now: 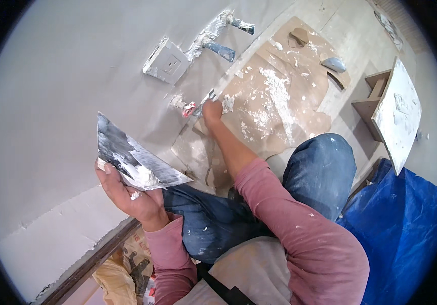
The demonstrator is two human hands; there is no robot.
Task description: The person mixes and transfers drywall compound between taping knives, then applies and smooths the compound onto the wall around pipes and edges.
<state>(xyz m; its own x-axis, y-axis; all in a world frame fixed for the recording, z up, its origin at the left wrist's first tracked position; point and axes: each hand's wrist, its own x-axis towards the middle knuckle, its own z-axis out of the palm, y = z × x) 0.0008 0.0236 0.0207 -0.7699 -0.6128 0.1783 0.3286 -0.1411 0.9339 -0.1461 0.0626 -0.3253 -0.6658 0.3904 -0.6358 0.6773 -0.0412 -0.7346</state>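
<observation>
My left hand (132, 199), low by the grey wall (66, 101), grips a thin metal plastering plate (114, 138) from below and holds it tilted. A lump of white plaster (144, 178) lies on the plate's lower part, and some has smeared onto my fingers. My right hand (212, 113) reaches down to the foot of the wall, closed on a small tool with a flat metal blade (211, 95), perhaps a putty knife; its handle is hidden in my fist. Just left of that hand a red-ended pipe stub (189, 109) sticks out of fresh plaster.
Above, a white socket box (172, 62) and two blue pipe stubs (221, 51) jut from the wall. Plaster-spattered brown cardboard (305, 94) covers the floor. At the right stand a plaster-smeared white board (399, 109) on a wooden support and a blue tarp (396, 223).
</observation>
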